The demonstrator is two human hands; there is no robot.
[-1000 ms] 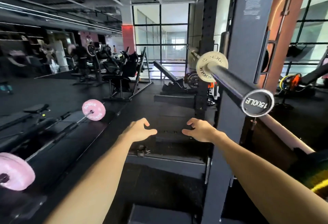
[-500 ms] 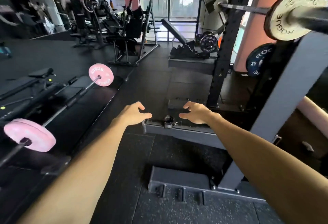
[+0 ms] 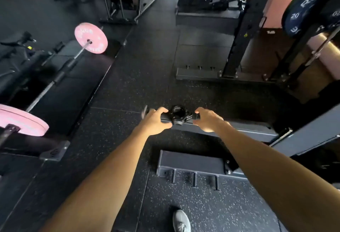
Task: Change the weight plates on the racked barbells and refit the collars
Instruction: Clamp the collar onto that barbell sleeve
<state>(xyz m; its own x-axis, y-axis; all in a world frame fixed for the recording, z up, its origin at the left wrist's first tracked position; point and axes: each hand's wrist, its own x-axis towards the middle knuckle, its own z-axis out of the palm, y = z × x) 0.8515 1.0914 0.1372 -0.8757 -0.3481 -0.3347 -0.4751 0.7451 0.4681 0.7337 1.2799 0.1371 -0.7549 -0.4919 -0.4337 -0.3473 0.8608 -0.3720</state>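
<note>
A black barbell collar (image 3: pixel 177 115) lies on the rack's low dark base beam (image 3: pixel 242 127), its ring facing up. My left hand (image 3: pixel 156 121) reaches down to its left side, with curled fingers and thumb bracketing it. My right hand (image 3: pixel 207 119) is at its right side, fingertips at the collar's lever. Neither hand has lifted it. A blue 20 plate (image 3: pixel 309 11) hangs at the upper right of the rack. The racked barbell is out of view.
A barbell with pink plates (image 3: pixel 91 37) lies on the platform at left, its near plate (image 3: pixel 20 119) close by. A rack upright (image 3: pixel 239 34) stands ahead on the right. A rack foot with pegs (image 3: pixel 191 163) is below my arms, near my shoe (image 3: pixel 181 220).
My view has tilted down from the racked barbell to the floor. Both hands have dropped towards the collar on the base beam and now flank it closely.
</note>
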